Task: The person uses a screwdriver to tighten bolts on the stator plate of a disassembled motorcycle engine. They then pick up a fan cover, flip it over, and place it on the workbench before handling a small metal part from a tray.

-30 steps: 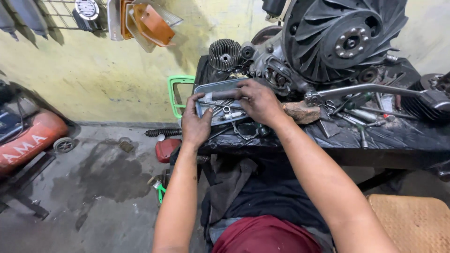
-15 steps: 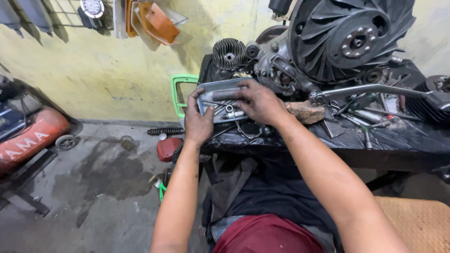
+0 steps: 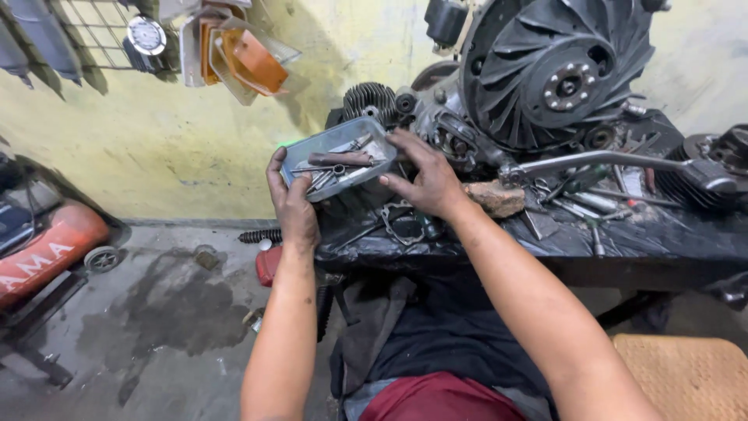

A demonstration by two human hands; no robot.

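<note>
Yellow plaster wall, stained and scuffed, is filling the background; we are listing it first as the largest surface. Grey concrete floor is showing a dark wet patch. Black plastic sheeting, wrinkled and glossy, is covering the workbench.

Dark cast-metal engine is sitting on the bench, its round fan with curved vanes facing us; the top is running out of the frame. Chrome kick lever is stretching to the right, ending in a black rubber tip. Finned black cylinder is standing behind the tray, partly hidden.

Red machine housing is lying at the far left, cut off by the edge. Orange and clear lamp lenses are hanging on the wall.

Clear plastic tray, rectangular and tilted, is holding metal bolts, pins and rods in a jumble; we are unable to sort them singly. It is hovering above the bench's left end, raised between both hands.

Left hand is gripping the tray's near left corner from below, thumb on the rim. Right hand is resting on the tray's right end, fingers curled over its edge; whether it is pinching a part we cannot tell.

Loose tools are lying scattered on the sheeting, small and hard to make out.
</note>
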